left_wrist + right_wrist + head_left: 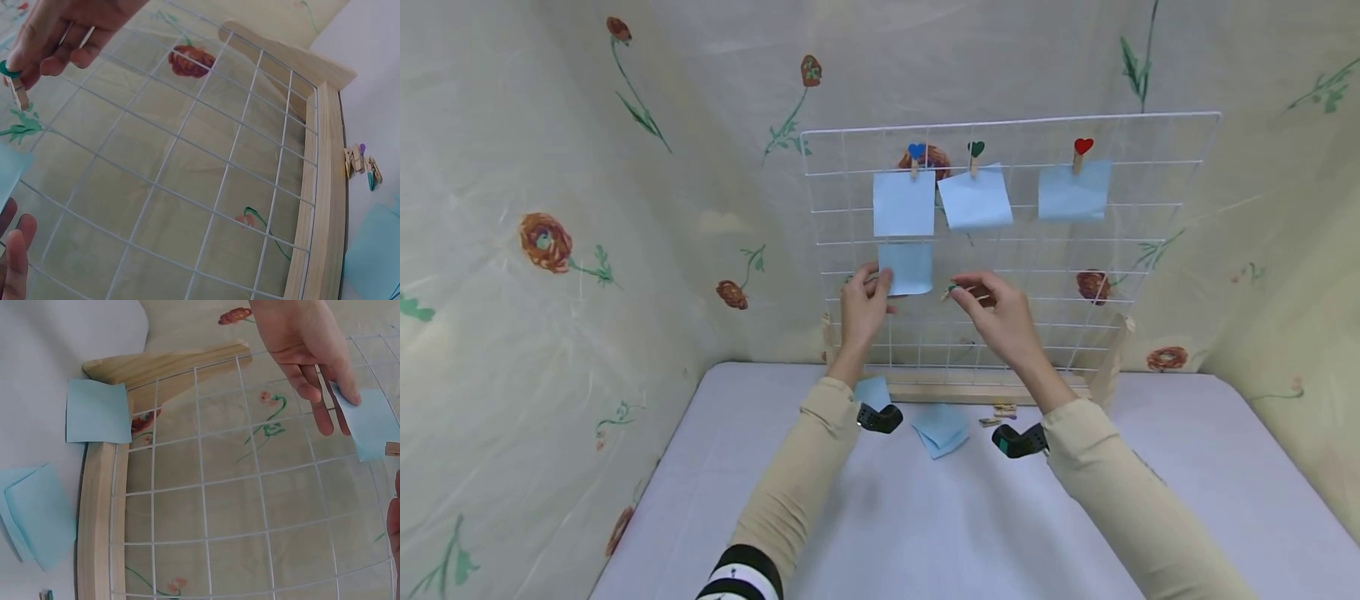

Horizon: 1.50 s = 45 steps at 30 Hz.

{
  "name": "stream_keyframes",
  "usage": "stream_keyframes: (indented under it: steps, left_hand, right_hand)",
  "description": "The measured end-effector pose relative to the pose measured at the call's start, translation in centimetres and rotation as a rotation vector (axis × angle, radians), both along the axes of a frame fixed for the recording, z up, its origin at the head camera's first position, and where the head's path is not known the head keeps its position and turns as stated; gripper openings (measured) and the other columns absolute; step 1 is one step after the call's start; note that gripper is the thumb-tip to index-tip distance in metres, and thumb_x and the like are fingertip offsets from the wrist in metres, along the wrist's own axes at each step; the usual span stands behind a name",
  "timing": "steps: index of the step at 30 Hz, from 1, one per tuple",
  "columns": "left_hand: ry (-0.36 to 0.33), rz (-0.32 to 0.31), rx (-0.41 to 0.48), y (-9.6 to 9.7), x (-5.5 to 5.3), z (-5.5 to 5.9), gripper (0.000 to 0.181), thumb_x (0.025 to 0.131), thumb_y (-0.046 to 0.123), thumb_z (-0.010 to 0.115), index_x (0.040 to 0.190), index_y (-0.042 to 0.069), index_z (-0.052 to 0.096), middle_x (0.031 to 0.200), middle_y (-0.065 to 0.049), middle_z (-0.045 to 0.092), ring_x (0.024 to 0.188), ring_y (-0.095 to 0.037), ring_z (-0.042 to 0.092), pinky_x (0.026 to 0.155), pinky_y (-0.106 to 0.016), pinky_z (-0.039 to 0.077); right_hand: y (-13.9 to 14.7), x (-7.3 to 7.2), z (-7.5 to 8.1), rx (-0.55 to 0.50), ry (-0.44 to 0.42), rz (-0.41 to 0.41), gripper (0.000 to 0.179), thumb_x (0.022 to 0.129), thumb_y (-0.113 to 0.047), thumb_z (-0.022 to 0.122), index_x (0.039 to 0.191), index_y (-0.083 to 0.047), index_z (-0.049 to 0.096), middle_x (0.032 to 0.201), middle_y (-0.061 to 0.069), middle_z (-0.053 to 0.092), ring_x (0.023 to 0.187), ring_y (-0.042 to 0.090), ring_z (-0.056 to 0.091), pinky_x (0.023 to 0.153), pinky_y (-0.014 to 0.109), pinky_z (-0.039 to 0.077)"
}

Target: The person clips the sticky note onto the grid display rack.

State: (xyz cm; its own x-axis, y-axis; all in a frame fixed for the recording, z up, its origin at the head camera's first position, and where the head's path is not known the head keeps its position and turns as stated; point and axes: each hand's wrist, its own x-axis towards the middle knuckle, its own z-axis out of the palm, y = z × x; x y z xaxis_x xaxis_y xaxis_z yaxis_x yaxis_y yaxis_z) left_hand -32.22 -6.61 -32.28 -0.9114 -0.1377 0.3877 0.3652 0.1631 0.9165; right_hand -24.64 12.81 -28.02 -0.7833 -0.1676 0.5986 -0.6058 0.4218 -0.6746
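While grid (1011, 122) bears notes (904, 204), right hand (1004, 317) pinches clothespin (20, 96).

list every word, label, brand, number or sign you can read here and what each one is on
No readable text in any view.
Black-and-white band on the left sleeve: small dark mark, too small to read.
Blue notes: no writing visible on the sides showing.
Clothespins: heart shapes on some, no lettering discernible.
Black wrist devices: no lettering discernible.
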Motion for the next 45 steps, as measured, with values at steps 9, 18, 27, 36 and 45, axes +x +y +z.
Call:
stream_keyframes:
  steps: [9,18,27,36,45]
  left_hand:
    - [0.004,0.009,0.011,-0.1,-0.3,-0.1,0.032,0.097,0.027,0.054,0.117,0.003,0.058,0.096,-0.021,0.071,0.05,-0.022,0.065,0.065,-0.053,0.055]
    - [0.038,-0.029,0.062,0.2,-0.8,-0.2,0.029,0.097,0.025,0.054,0.112,0.001,0.058,0.097,-0.022,0.071,0.07,-0.047,0.065,0.063,-0.055,0.054]
    - [0.027,-0.025,0.096,0.6,0.0,0.5,0.028,0.097,0.02,0.053,0.113,-0.003,0.057,0.097,-0.026,0.069,0.076,-0.044,0.068,0.062,-0.054,0.055]
    - [-0.024,-0.081,0.079,0.4,1.3,2.2,0.032,0.099,0.02,0.049,0.121,-0.003,0.054,0.097,-0.027,0.069,0.081,-0.044,0.068,0.057,-0.04,0.058]
    - [-0.035,-0.037,0.063,0.4,-0.5,0.1,0.036,0.098,0.035,0.05,0.121,0.008,0.055,0.087,-0.024,0.071,0.065,-0.037,0.069,0.048,-0.03,0.055]
  right_hand:
    - [-0.6,-0.5,0.4,0.001,0.029,0.009,0.024,0.093,-0.008,0.058,0.114,0.004,0.061,0.105,0.018,0.066,0.091,0.028,0.06,0.075,0.022,0.047]
    - [-1.0,-1.1,1.1,-0.017,0.032,0.014,0.024,0.092,-0.007,0.06,0.112,0.005,0.061,0.105,0.019,0.066,0.089,0.03,0.061,0.074,0.019,0.046]
    - [-0.8,-3.5,-0.1,-0.008,0.053,0.019,0.023,0.09,-0.009,0.062,0.111,0.001,0.062,0.104,0.017,0.066,0.087,0.027,0.062,0.072,0.017,0.046]
    - [-0.8,-4.9,-0.1,0.009,0.096,0.008,0.024,0.091,-0.019,0.063,0.111,-0.005,0.064,0.103,0.01,0.068,0.085,0.018,0.061,0.072,0.015,0.046]
    - [-1.0,-5.0,0.4,0.028,0.123,0.001,0.022,0.092,-0.017,0.062,0.109,-0.004,0.062,0.101,0.011,0.065,0.085,0.02,0.06,0.068,0.015,0.045]
